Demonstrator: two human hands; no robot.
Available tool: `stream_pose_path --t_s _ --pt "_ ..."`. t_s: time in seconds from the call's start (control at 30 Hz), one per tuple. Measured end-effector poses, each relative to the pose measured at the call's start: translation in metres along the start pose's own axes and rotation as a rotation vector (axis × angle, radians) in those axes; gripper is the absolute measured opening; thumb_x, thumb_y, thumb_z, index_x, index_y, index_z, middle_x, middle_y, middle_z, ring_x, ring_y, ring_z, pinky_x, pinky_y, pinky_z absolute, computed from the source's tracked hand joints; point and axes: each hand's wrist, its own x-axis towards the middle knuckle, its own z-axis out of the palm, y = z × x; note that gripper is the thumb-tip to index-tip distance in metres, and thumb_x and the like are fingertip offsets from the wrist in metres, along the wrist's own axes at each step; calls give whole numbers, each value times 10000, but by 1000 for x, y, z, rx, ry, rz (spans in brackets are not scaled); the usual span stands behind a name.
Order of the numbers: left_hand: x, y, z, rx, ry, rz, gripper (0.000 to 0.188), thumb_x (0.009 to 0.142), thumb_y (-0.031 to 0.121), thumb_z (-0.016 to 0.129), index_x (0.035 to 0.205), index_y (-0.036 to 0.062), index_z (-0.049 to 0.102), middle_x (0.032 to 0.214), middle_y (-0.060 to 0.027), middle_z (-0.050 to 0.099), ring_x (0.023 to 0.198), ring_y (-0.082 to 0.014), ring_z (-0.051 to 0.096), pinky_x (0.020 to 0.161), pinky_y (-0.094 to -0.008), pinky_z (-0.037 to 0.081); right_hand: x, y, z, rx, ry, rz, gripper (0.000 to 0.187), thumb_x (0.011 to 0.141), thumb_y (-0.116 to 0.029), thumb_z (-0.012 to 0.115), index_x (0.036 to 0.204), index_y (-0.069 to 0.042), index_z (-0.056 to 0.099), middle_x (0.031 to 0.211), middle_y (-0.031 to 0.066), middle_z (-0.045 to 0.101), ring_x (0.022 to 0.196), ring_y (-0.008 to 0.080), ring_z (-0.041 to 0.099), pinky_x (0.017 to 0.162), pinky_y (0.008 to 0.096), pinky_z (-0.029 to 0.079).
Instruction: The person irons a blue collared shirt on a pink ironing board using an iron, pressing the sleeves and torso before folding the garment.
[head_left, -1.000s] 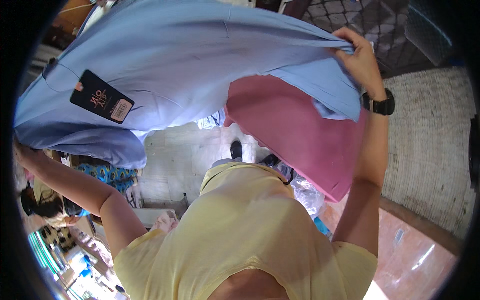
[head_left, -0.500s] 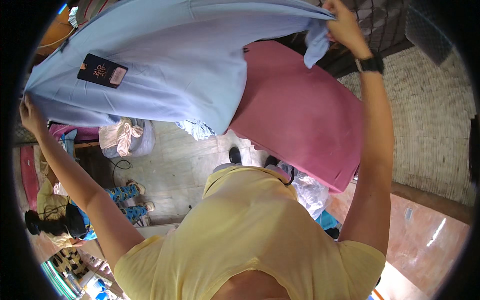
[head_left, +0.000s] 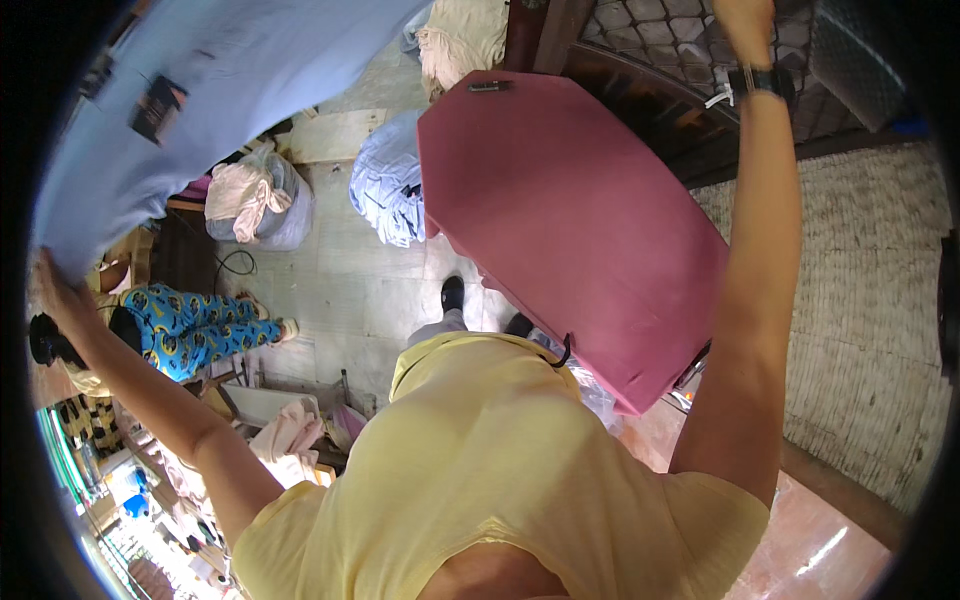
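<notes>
A light blue garment with a dark hang tag stretches across the upper left and leaves the picture at the top. My left hand, a little blurred, is closed on its lower left edge. My right hand is raised at the top right, with a dark band on the wrist. Its fingers are cut off by the picture's edge, so their hold does not show. Below and between my arms stands a table covered in dusky pink cloth, with a small dark object near its far edge.
Bundles of cloth lie on the tiled floor: a peach-topped one, a pale blue one and a cream one. At the left sits a person in patterned blue trousers. A metal lattice and woven matting are at the right.
Both arms have swung: my right hand has risen out past the top edge, my left has dropped lower. The garment has moved up and left, uncovering the pink table and floor bundles.
</notes>
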Motion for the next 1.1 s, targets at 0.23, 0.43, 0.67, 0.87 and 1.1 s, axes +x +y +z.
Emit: stream_pose_path --t_s 0.23,0.43,0.67,0.87,1.1 --pt "-317 257 -28 -450 -931 -588 233 918 58 578 1149 55 605 1183 -82 599 1110 -235 553 1007 -349 396 -170 80 -30 112 -2 -7 299 722 115 551 983 -32 563 986 151 636 990 389 601 876 424 461" --pt "-470 350 -25 -733 -1422 -800 202 870 129 693 1052 68 634 991 -50 633 1004 -199 566 894 -337 427 -360 158 -17 -105 -384 177 476 664 185 545 1063 -73 578 1251 137 565 1195 336 511 997 401 423" --pt "-438 496 37 -668 -1138 -179 363 787 65 728 1124 89 595 1205 -160 543 1114 -360 526 948 -431 418 -421 160 -26 -407 -530 618 377 854 -204 620 1223 -133 601 1309 184 479 1166 414 488 995 470 435" --pt "-410 668 75 -921 -1199 353 475 766 113 698 1201 76 510 1164 -162 508 1028 -334 519 833 -403 436 -386 151 -5 -506 -596 1065 656 907 -633 440 1167 -58 620 1254 246 540 1161 410 528 936 532 459" --pt "-430 704 102 -754 -1364 243 508 729 -32 589 1227 12 496 1151 -191 483 1060 -379 493 919 -457 443 -386 130 18 -107 -308 1053 376 737 -209 734 1046 -18 641 1076 234 666 973 397 661 844 467 532"
